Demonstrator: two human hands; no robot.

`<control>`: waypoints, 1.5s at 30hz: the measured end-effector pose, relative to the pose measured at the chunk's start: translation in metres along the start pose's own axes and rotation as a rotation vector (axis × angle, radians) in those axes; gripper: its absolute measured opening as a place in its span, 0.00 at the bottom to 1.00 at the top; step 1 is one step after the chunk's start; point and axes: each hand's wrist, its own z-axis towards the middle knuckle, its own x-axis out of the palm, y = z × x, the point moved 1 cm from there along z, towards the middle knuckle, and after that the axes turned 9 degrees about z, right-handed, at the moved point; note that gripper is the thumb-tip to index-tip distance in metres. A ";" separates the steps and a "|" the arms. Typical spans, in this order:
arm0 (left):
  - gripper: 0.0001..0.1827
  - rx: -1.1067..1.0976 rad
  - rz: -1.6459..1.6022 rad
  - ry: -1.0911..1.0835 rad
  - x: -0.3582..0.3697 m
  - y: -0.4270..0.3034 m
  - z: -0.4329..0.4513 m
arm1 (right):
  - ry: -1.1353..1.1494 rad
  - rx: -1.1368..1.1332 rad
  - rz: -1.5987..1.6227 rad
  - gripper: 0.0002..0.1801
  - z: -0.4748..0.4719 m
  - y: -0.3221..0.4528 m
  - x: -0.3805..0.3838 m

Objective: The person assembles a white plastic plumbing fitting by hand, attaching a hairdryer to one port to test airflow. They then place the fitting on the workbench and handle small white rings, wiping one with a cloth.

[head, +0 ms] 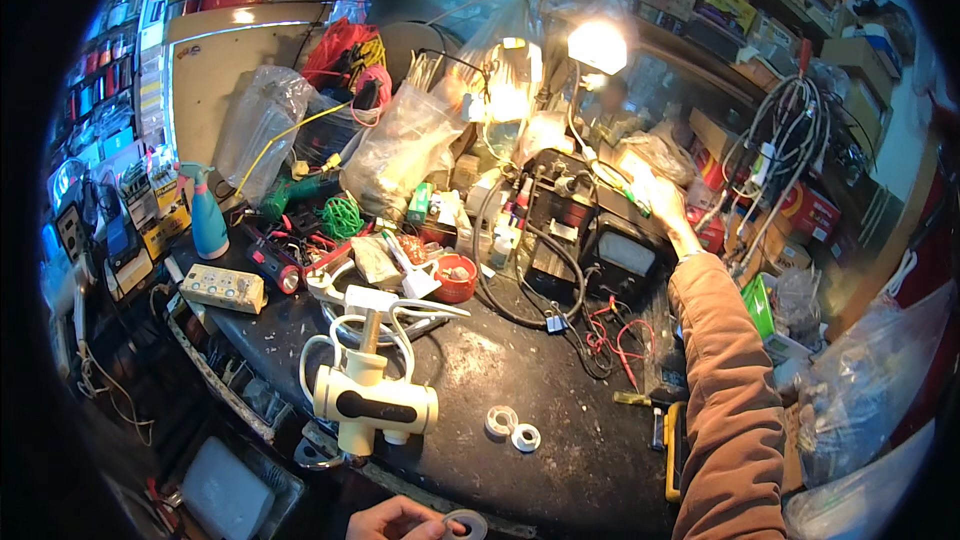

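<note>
At the bottom edge, my left hand pinches a flat grey ring between thumb and fingers. My right hand is stretched far forward, over the back of a black meter and beside a green-tipped item. Glare hides whether its fingers grip anything. A cream electric faucet heater body with white cables stands at the front left of the dark bench. To its right lie a translucent ring and a white flanged plastic nut, touching each other.
A lit lamp glares above the back. Black electrical equipment with a thick looped cable stands mid-bench. Red test leads lie right of it. On the left are a power strip, a flashlight and a blue spray bottle.
</note>
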 end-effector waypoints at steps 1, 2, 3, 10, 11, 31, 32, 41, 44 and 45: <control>0.05 -0.012 -0.021 -0.022 -0.003 0.002 -0.002 | 0.034 0.031 -0.017 0.15 0.004 -0.006 0.003; 0.05 -0.020 -0.001 -0.042 -0.006 0.005 -0.002 | 0.049 0.048 -0.022 0.16 0.007 -0.010 0.004; 0.05 -0.023 0.000 -0.055 -0.009 0.007 -0.001 | 0.055 0.057 -0.026 0.16 0.007 -0.011 0.005; 0.06 -0.030 -0.016 -0.081 -0.013 0.015 0.000 | 0.017 0.033 0.060 0.17 0.012 -0.022 -0.011; 0.06 -0.025 -0.019 -0.078 -0.013 0.016 0.000 | 0.011 0.024 0.076 0.17 0.012 -0.022 -0.014; 0.04 0.055 -0.065 -0.122 -0.011 0.016 0.008 | -0.588 -0.456 0.077 0.16 0.056 -0.030 -0.046; 0.04 0.066 -0.088 -0.143 -0.008 0.016 0.011 | -0.642 -0.496 0.210 0.13 0.059 -0.010 -0.049; 0.09 0.035 -0.010 -0.129 -0.005 0.042 0.031 | -0.292 0.038 0.753 0.15 -0.280 0.258 -0.037; 0.10 -0.074 -0.168 -0.124 -0.003 0.051 0.023 | -0.178 -0.099 0.702 0.15 -0.423 0.301 -0.015; 0.10 -0.089 -0.176 -0.154 -0.002 0.055 0.024 | -0.112 -0.075 0.662 0.13 -0.456 0.306 -0.011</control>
